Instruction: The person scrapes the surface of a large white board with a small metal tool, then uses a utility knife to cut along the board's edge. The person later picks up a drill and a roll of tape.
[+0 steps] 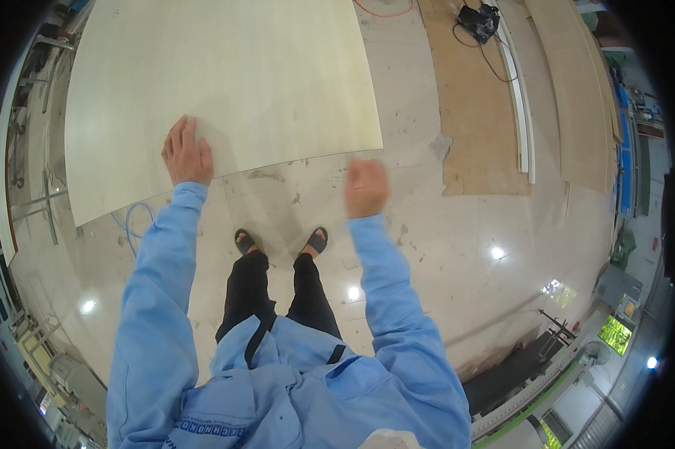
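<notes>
A large pale cream sheet board [225,82] lies ahead of me, its near edge slightly curved in the view. My left hand [188,153] rests on the board near that edge, open, with the fingers stretched forward and the thumb slightly apart. Just off the board's near right corner is my right hand [366,188], blurred, with its fingers curled into a fist. Whatever that fist holds, if anything, is hidden, and I cannot tell whether it touches the board's edge.
A brown sheet [479,112] lies on the tiled floor to the right, with long white strips [518,105] and a black bag-like bundle with a cable [479,22]. Another tan panel [577,97] is farther right. A blue hose [130,224] curls below the board's left side.
</notes>
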### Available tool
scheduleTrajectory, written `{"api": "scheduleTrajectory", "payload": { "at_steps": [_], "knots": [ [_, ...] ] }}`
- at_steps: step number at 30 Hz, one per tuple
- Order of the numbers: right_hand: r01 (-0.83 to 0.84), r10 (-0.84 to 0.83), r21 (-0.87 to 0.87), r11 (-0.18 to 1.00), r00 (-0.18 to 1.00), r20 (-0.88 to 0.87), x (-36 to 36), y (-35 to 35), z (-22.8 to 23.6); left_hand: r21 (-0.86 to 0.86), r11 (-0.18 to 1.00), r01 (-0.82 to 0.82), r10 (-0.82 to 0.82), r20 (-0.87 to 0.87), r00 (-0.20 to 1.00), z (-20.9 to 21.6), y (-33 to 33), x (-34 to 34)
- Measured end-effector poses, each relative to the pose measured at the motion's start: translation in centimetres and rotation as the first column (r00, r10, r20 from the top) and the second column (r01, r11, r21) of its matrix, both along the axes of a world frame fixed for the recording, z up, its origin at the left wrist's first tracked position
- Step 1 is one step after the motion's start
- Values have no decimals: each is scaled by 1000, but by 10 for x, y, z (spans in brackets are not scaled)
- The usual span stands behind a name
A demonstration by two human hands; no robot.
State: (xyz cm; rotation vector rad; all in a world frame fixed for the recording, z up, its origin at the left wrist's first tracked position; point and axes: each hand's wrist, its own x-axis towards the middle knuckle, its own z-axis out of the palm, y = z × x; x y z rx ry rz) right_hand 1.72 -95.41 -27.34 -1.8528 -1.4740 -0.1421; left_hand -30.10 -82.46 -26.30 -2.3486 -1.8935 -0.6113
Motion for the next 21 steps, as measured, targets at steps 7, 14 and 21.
{"api": "scheduleTrajectory", "payload": {
  "at_steps": [7,14,21],
  "knots": [
    [-178,168,60,982,975,142,-40,16,9,8,1000,16,-16,28,999,0,0,1],
    [236,-231,-47,971,968,101,-11,13,3,16,999,30,-31,59,998,0,2,-1],
    [55,-52,65,996,998,-37,-6,2,-12,-3,1000,10,-9,48,999,-1,0,4]
  ]
}}
